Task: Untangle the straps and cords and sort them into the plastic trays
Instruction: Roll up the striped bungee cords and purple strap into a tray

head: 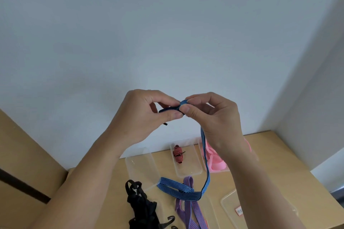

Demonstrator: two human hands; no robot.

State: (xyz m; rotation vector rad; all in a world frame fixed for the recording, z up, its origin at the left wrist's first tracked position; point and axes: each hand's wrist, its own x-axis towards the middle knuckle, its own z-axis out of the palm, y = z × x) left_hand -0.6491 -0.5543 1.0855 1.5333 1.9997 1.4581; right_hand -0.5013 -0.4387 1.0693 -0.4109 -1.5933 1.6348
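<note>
I hold a blue striped strap (205, 161) up in front of the wall. My left hand (143, 115) pinches its folded upper end between thumb and fingers. My right hand (210, 115) pinches the same fold right beside it. The rest of the strap hangs down under my right wrist and loops onto the wooden table (279, 163). A clear tray (188, 171) at the back holds a rolled red striped strap (178, 154). The tray to its right holds a pink strap (216, 161). Another clear tray (141, 167) stands at the back left.
A black strap with hooks (141, 204) lies in a heap at the front left. A purple strap (189, 208) lies under the blue loop. A clear tray with a label (242, 208) sits at the front right. A white wall rises behind the table.
</note>
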